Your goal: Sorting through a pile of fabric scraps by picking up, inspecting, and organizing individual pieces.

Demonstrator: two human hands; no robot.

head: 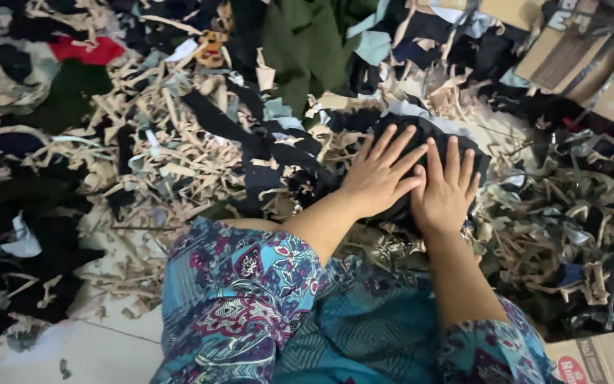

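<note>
Plainly, both hands lie flat and open on a bundle of black cloth (421, 142), fingers spread, nothing clamped between them. The left hand (381, 174) presses the near-left part of the bundle with its fingers fanned toward the far right; the right hand (445, 188) sits just beside it, touching it along the thumb side, fingers pointing away from the body. Neither hand curls round the fabric, so the hold is pressure only, palms down.

The bundle rests on top of a loose heap of beige and tan fabric strips (179, 156), right of the scene's middle. Because that bed is soft and uneven, the cloth could, in my judgement, slide or unfold sideways once the palms lift, and strips could get caught in its folds. A long black strip (229, 128) runs off to the far left from the bundle and may drag along if the bundle is shifted.

Both forearms reach out from patterned blue sleeves (250, 284), the left one crossing from near left toward the middle, the right one running almost straight away from the body. The wrists are low and slightly bent back.

Farther out, a dark green cloth (307, 43) lies at the far middle, a red scrap (87, 50) at the far left, and cardboard boxes (591, 64) stand at the far right
</note>
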